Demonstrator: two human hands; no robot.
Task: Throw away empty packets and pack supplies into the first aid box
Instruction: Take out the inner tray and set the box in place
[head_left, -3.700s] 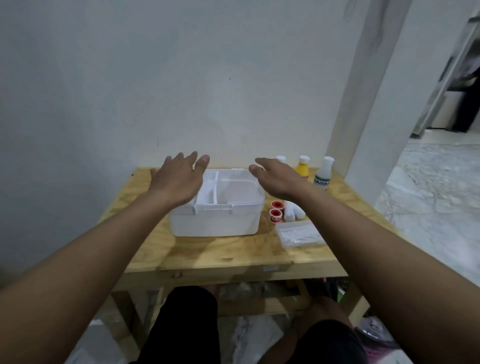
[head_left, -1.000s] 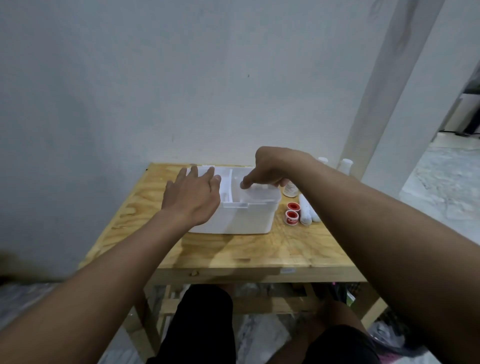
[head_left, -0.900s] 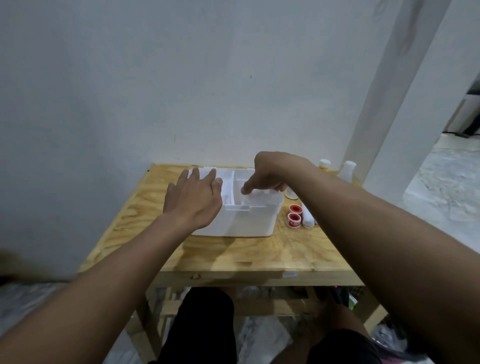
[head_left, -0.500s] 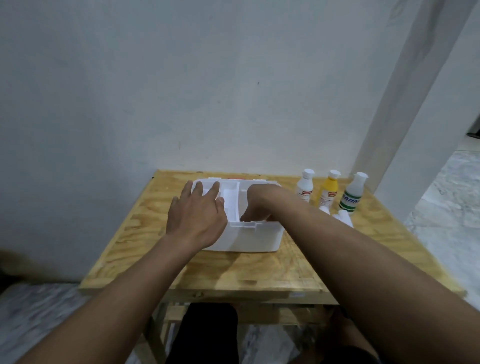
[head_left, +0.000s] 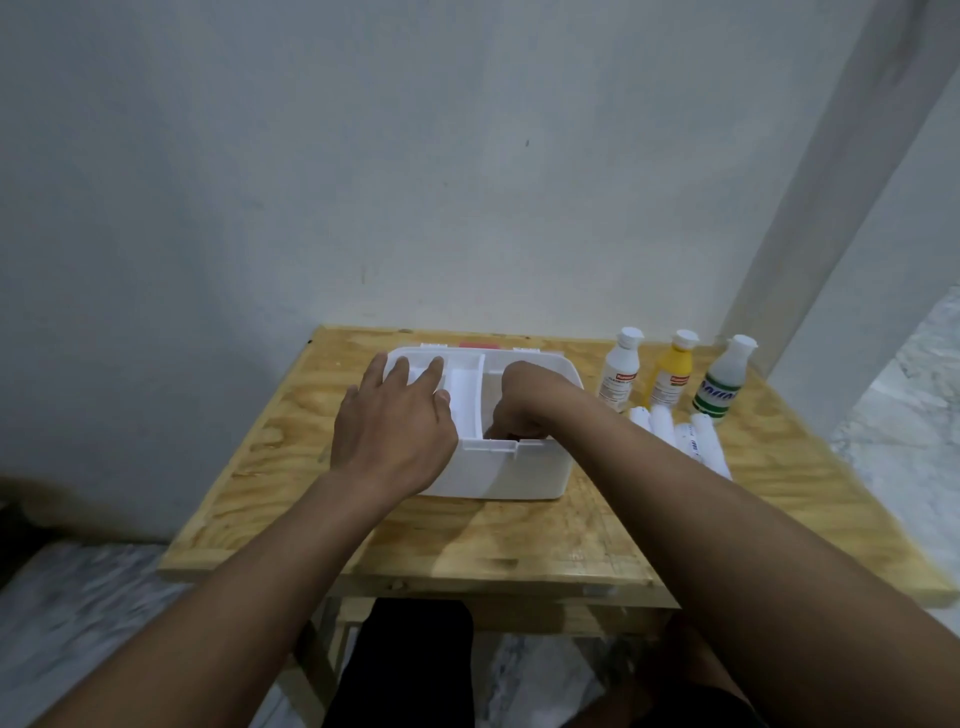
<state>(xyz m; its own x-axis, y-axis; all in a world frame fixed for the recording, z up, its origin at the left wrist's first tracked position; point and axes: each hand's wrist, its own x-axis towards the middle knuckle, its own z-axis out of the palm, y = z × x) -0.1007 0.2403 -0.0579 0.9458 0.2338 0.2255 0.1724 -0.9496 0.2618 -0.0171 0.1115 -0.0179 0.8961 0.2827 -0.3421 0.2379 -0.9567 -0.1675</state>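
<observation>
An open white first aid box (head_left: 514, 473) with inner dividers stands on the wooden table (head_left: 467, 535). My left hand (head_left: 395, 426) lies flat on the box's left side, fingers apart and holding nothing. My right hand (head_left: 524, 405) is plunged into the right compartment with its fingers curled below the rim; whatever it may hold is hidden. Three bottles stand to the right of the box: a white one (head_left: 619, 371), a yellow one (head_left: 671, 374) and a green-labelled one (head_left: 722, 382). Several white bandage rolls (head_left: 685, 436) lie in front of the bottles, partly behind my right forearm.
A wall runs directly behind the table and a pillar (head_left: 831, 208) rises at the back right. A red patch (head_left: 478, 344) shows behind the box's rear rim. Bare wood lies left of and in front of the box. My knees are under the front edge.
My right hand has gone from above the box's rim down into the right compartment. My left hand has stayed on the box. The view shifted, bringing the bottles into sight.
</observation>
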